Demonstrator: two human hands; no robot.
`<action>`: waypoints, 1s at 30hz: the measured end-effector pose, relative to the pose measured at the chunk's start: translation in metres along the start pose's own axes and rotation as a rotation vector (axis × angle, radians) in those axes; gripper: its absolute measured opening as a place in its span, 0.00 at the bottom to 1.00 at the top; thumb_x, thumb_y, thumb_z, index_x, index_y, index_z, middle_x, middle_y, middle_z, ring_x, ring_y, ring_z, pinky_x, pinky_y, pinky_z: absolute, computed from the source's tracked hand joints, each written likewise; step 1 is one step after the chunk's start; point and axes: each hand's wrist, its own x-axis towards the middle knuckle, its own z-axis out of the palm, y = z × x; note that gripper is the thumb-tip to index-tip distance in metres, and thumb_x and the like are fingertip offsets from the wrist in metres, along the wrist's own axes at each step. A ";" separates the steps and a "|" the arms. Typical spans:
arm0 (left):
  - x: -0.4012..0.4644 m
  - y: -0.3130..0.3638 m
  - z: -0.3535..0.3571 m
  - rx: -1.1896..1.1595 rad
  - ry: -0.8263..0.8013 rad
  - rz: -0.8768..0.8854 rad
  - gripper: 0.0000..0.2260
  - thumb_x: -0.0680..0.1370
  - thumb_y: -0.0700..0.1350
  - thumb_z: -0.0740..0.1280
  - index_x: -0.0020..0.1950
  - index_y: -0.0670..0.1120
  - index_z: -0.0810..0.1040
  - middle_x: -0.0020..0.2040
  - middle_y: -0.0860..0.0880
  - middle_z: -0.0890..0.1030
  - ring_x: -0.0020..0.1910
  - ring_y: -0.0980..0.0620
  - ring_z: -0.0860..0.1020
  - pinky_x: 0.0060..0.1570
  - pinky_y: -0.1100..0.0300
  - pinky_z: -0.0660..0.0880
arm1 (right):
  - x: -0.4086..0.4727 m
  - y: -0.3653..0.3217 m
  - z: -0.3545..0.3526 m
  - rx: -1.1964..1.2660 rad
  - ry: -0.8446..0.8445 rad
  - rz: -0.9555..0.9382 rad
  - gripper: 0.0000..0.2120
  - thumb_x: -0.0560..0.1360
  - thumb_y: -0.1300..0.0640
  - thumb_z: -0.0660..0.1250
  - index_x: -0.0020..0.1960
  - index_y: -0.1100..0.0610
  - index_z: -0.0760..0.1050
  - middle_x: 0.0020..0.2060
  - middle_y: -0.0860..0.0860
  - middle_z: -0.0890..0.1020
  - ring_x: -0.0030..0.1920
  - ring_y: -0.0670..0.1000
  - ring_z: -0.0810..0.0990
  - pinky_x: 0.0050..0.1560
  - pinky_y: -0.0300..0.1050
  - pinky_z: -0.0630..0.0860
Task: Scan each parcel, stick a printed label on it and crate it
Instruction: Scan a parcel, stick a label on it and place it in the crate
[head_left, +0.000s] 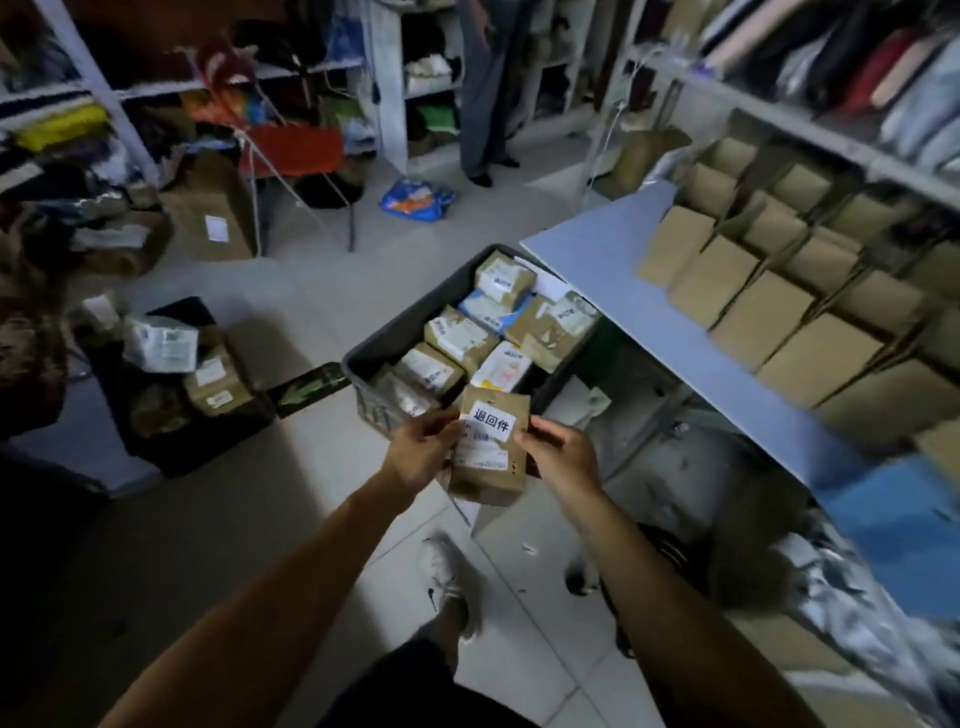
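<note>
1. Parcel (488, 457): small brown cardboard box, held upright in the air between both hands, just in front of the near rim of the crate and above the tiled floor.
2. Label (492, 424): white, printed with three large black characters, stuck on the parcel's upper front face; a second, finer-printed shipping slip sits directly beneath it.
3. Left hand (422, 451): grips the parcel's left edge, fingers curled round it, thumb on the front beside the label.
4. Right hand (558, 453): holds the parcel's right edge, fingers bent against the side.
5. Crate (395, 338): dark grey plastic, on the floor against the end of the table, filled with labelled brown and white parcels lying close together.
6. Table (613, 270): pale blue top, right of the crate; rows of plain flat cardboard boxes (763, 312) stand along its far side.
7. Second dark bin (171, 415): on the floor at left, well apart from the crate, holding mixed packets.
</note>
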 end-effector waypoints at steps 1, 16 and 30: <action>0.023 0.005 0.005 0.009 -0.010 -0.020 0.10 0.81 0.47 0.68 0.62 0.50 0.80 0.59 0.46 0.82 0.57 0.46 0.81 0.59 0.47 0.80 | 0.020 -0.005 -0.001 -0.016 0.012 0.011 0.16 0.75 0.63 0.74 0.63 0.59 0.81 0.49 0.50 0.85 0.45 0.45 0.84 0.49 0.45 0.83; 0.228 0.077 0.051 -0.335 -0.033 -0.277 0.24 0.80 0.38 0.69 0.74 0.54 0.70 0.61 0.46 0.83 0.48 0.47 0.84 0.39 0.52 0.81 | 0.262 -0.095 -0.012 -0.313 -0.149 -0.012 0.17 0.78 0.55 0.71 0.67 0.54 0.79 0.54 0.46 0.84 0.50 0.39 0.80 0.48 0.31 0.78; 0.420 0.063 0.097 -0.413 0.444 -0.323 0.09 0.82 0.44 0.66 0.60 0.48 0.81 0.55 0.46 0.84 0.54 0.48 0.82 0.51 0.54 0.78 | 0.505 -0.074 0.076 -0.266 -0.279 0.482 0.16 0.73 0.40 0.74 0.42 0.53 0.79 0.42 0.51 0.86 0.45 0.52 0.86 0.53 0.51 0.82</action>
